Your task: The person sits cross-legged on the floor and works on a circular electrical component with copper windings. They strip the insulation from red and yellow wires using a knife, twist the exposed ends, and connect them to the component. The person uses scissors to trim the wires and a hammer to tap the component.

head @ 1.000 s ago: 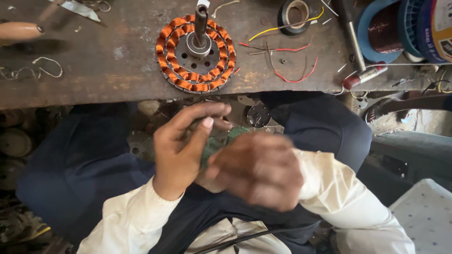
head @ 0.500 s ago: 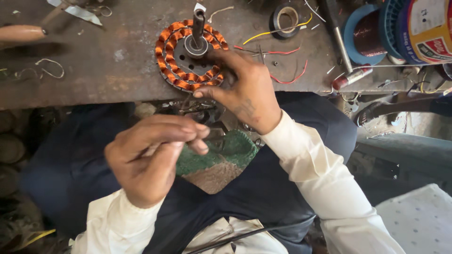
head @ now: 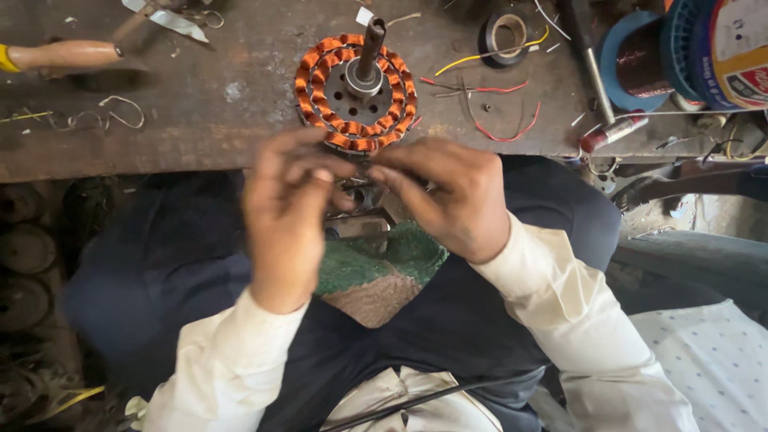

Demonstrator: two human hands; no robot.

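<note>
1. Head camera, looking down: a round motor stator [head: 356,92] with orange copper windings arranged in a ring sits at the near edge of a dark, scuffed work surface [head: 200,112]. A metal shaft [head: 370,50] stands up from its centre.
2. Both hands meet just in front of the stator, at the surface's edge. The left hand [head: 288,212] has its fingers curled inward, fingertips drawn close together and reaching the stator's near rim.
3. The right hand [head: 448,200] mirrors it, its fingers bent and pinched toward the left hand's fingertips. Whatever the two hands pinch between them is too small to make out.
4. Below the hands, a green cloth [head: 376,260] lies on the person's lap, over dark trousers. Cream sleeves cover both forearms.
5. Right of the stator, loose red and yellow wires [head: 488,88] lie scattered on the surface, with a roll of black tape [head: 506,36] behind them.
6. Farther right sit a blue spool of copper wire [head: 640,60] and a red-tipped tool [head: 612,132].
7. At the far left lies a wooden tool handle [head: 64,56], with a bent bit of thin wire [head: 112,112] near it.
</note>
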